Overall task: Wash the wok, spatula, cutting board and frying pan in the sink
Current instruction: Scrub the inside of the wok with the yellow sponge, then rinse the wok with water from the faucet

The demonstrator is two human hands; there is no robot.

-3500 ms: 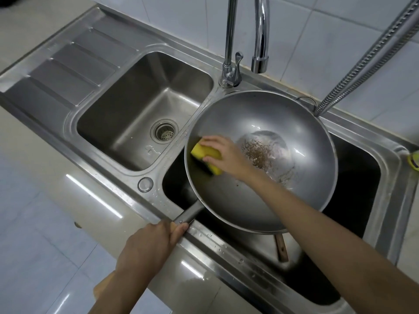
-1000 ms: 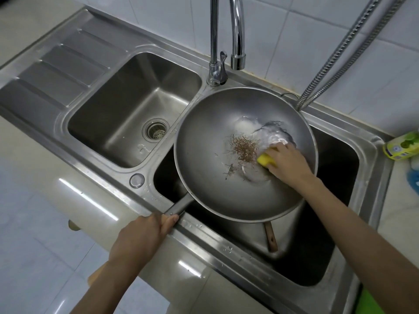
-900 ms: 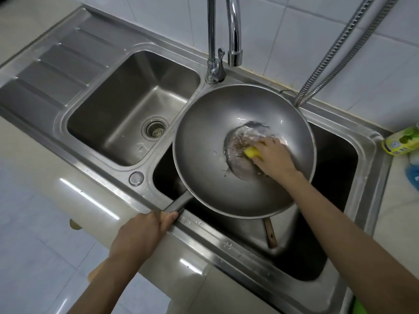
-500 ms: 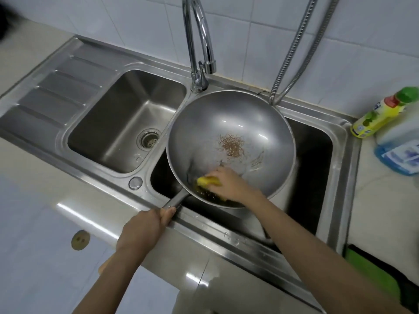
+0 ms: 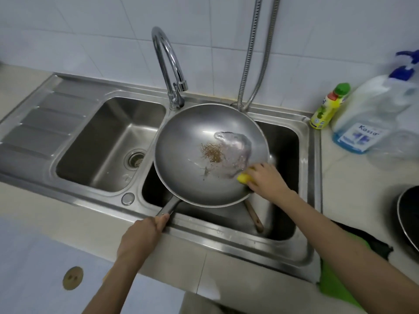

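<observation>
Head view, mid-frame: my left hand point(image 5: 141, 232) grips the round steel wok point(image 5: 192, 177) by its handle; my right hand point(image 5: 266, 180) presses a yellow sponge point(image 5: 243, 177) against its lower-right rim.

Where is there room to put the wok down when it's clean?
The ribbed draining board at the far left is bare, and so is the left basin beside it, apart from its drain. The right basin is crowded: the wok sits over it. The counter on the right holds bottles and a dark pan.
</observation>
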